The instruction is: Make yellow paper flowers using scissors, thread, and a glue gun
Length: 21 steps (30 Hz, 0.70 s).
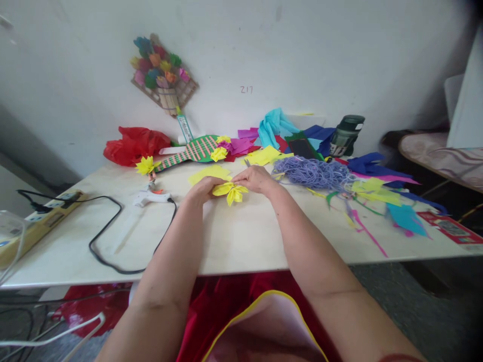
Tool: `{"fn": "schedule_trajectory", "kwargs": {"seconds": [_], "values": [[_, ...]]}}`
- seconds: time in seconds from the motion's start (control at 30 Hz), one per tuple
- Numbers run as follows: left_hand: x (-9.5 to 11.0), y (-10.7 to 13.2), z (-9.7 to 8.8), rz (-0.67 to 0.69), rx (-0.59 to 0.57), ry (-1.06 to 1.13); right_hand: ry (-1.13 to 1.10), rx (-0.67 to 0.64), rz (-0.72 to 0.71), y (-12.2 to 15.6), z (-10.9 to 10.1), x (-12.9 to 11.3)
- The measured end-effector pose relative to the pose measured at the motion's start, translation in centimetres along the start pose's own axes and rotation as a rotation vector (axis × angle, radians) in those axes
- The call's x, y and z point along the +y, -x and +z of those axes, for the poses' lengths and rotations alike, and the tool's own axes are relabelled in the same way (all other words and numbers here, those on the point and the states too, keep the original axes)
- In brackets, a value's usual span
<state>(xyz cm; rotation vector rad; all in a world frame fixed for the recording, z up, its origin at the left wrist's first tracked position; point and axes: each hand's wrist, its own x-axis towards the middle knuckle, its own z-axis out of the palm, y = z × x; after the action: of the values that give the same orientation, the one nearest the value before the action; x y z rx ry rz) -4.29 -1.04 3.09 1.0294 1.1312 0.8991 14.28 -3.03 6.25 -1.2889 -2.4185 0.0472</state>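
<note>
Between my two hands is a yellow paper flower (233, 193), its petals spread toward me, held just above the table. My left hand (207, 188) is closed on the flower's left side. My right hand (253, 179) pinches it from the right, with the thumb and index finger at its far edge. Behind the hands lies a flat piece of yellow paper (204, 173), partly covered by them. Farther back, a green guitar-shaped craft (196, 151) with pink strips carries yellow and magenta paper flowers.
A white glue gun (151, 197) with a black cord lies left, near a power strip (41, 221). Purple yarn (313, 172), coloured crepe paper (277, 128) and a dark green bottle (347, 134) stand or lie at right. Paper scraps (407, 219) lie near the right edge.
</note>
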Motion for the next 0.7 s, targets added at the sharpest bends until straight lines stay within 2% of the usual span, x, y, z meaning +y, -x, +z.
{"fn": "schedule_trajectory", "kwargs": {"seconds": [0.17,0.27,0.4,0.5,0.7], "values": [[0.3,0.4,0.2,-0.043,0.017,-0.008,-0.012,-0.040,-0.012,0.1,-0.3,-0.7],[0.1,0.3,0.0,-0.015,0.018,0.009,-0.041,-0.032,-0.015,0.1,-0.3,-0.7],[-0.3,-0.2,-0.6,0.008,-0.048,0.040,-0.084,-0.018,-0.009,-0.1,0.0,-0.4],[-0.3,-0.1,-0.6,0.003,-0.041,0.113,-0.101,-0.010,-0.003,-0.2,0.1,-0.1],[0.2,0.5,-0.2,0.186,-0.094,0.231,-0.095,0.048,0.038,-0.2,0.3,0.3]]}}
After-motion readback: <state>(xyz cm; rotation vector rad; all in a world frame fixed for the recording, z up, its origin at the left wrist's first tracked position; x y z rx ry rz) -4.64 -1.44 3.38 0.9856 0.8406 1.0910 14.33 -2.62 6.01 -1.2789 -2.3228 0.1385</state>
